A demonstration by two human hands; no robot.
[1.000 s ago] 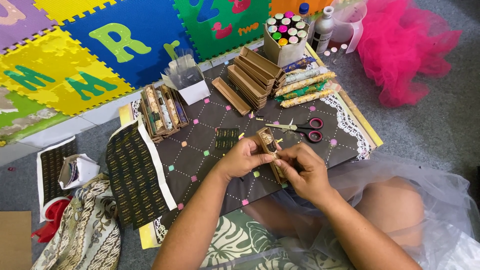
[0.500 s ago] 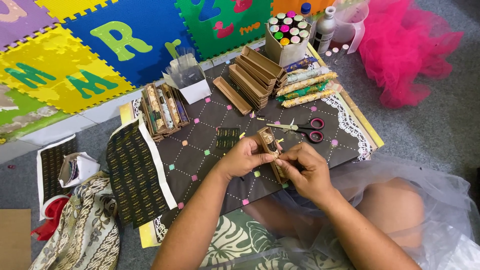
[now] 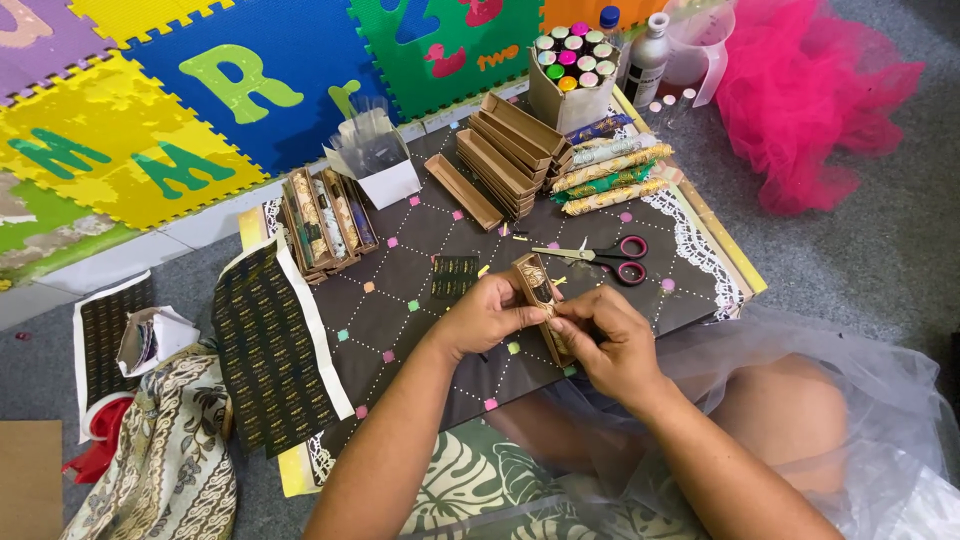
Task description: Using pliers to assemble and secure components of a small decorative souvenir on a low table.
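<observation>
My left hand point(image 3: 487, 315) and right hand point(image 3: 608, 340) both grip the narrow brown box point(image 3: 540, 300), fingers clenched. Scissors point(image 3: 600, 256) lie just beyond it.

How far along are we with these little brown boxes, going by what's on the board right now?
Done, it seems: a row of filled boxes stands at the board's left side. In hand: the left hand and right hand together hold one narrow brown box over the dark board. Left: a stack of empty brown boxes and several wrapped fabric rolls at the far edge, with scissors lying nearby.
</observation>
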